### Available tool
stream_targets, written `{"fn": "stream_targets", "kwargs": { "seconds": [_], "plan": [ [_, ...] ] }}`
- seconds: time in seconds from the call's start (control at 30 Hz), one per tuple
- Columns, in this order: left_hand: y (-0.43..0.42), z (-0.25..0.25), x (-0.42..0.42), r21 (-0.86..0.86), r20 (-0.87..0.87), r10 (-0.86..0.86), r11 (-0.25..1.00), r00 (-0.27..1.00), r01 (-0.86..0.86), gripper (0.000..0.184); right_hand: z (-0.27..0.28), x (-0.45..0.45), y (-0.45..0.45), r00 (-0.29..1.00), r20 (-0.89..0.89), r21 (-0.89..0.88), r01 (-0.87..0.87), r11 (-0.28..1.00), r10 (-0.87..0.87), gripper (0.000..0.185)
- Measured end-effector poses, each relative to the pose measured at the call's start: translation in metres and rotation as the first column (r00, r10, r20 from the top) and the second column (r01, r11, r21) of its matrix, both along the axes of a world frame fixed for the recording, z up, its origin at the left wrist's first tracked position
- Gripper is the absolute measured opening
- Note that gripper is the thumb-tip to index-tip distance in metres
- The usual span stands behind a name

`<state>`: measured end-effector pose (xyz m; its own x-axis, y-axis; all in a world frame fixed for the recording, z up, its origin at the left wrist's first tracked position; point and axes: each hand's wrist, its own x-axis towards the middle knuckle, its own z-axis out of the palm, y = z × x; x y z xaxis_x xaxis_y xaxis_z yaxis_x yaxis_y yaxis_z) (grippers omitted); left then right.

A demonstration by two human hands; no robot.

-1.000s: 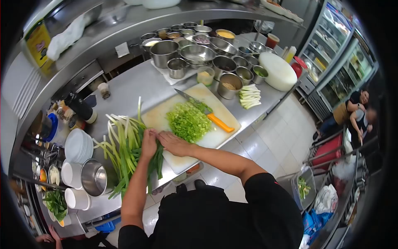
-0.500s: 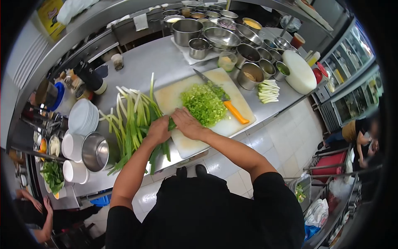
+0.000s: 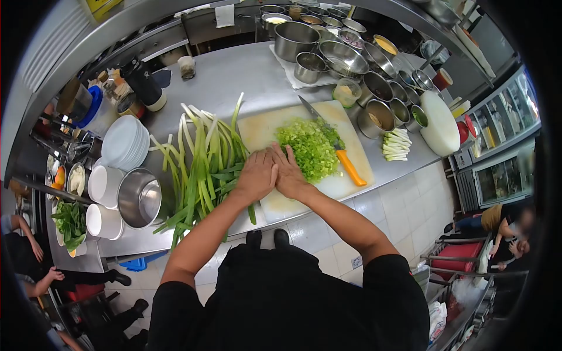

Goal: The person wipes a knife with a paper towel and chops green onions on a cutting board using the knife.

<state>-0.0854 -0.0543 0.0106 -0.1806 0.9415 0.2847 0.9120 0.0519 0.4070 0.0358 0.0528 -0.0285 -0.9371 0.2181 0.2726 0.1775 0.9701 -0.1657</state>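
My left hand (image 3: 257, 174) lies palm down with outstretched fingers, on the left part of the white cutting board (image 3: 357, 136). My right hand (image 3: 288, 174) rests against it, fingers extended and touching the near-left edge of a pile of chopped green onions (image 3: 310, 149). What lies under the palms is hidden. To the left of my left hand, long whole green onions (image 3: 205, 158) spread from the counter onto the board's edge. Right of the pile, an orange-handled knife (image 3: 350, 168) lies on the board, its blade partly covered with green bits.
Steel pots (image 3: 296, 41) and small containers crowd the back right. Cut white stalks (image 3: 397, 144) sit right of the board. Stacked plates (image 3: 124, 142), a steel container (image 3: 139, 198) and leafy greens (image 3: 70, 224) stand left. Other people are at the lower left and far right.
My left hand has left the green leaves it was gripping and flattened out beside my right hand. Both hands now meet at the chopped pile's edge. The camera view has shifted.
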Motion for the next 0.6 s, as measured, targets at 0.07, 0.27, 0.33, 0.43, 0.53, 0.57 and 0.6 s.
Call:
{"fn": "stream_targets", "kwargs": {
  "seconds": [0.07,0.27,0.33,0.43,0.53,0.57,0.6],
  "plan": [
    [-0.003,-0.02,-0.001,0.087,0.096,0.028,0.996,0.995,-0.036,0.041,0.001,-0.001,0.001,1.0,-0.023,0.012,0.018,1.0,-0.018,0.049],
    [-0.022,-0.036,-0.01,0.431,0.263,-0.094,0.902,0.96,-0.03,0.023,0.017,-0.001,-0.004,0.989,0.146,0.057,0.014,0.998,-0.022,0.05],
    [-0.021,-0.039,-0.01,0.472,0.259,-0.113,0.882,0.959,-0.023,0.015,0.022,0.0,-0.003,0.985,0.171,0.022,0.016,1.0,-0.02,0.052],
    [-0.021,-0.04,-0.012,0.462,0.181,-0.114,0.887,0.977,0.018,0.015,0.028,0.0,-0.005,0.976,0.214,-0.003,0.036,0.999,-0.035,0.057],
    [-0.022,-0.044,-0.014,0.457,0.069,-0.099,0.888,0.993,0.056,0.013,0.029,0.004,-0.014,0.977,0.194,0.041,0.082,0.996,-0.088,0.064],
    [-0.021,-0.046,-0.015,0.435,0.036,-0.082,0.899,0.996,0.058,0.012,0.03,0.007,-0.016,0.984,0.147,0.069,0.09,0.994,-0.099,0.066],
    [-0.02,-0.047,-0.015,0.435,0.034,-0.083,0.898,0.996,0.06,0.013,0.03,0.011,-0.018,0.981,0.145,0.074,0.116,0.99,-0.126,0.07]
  ]
}}
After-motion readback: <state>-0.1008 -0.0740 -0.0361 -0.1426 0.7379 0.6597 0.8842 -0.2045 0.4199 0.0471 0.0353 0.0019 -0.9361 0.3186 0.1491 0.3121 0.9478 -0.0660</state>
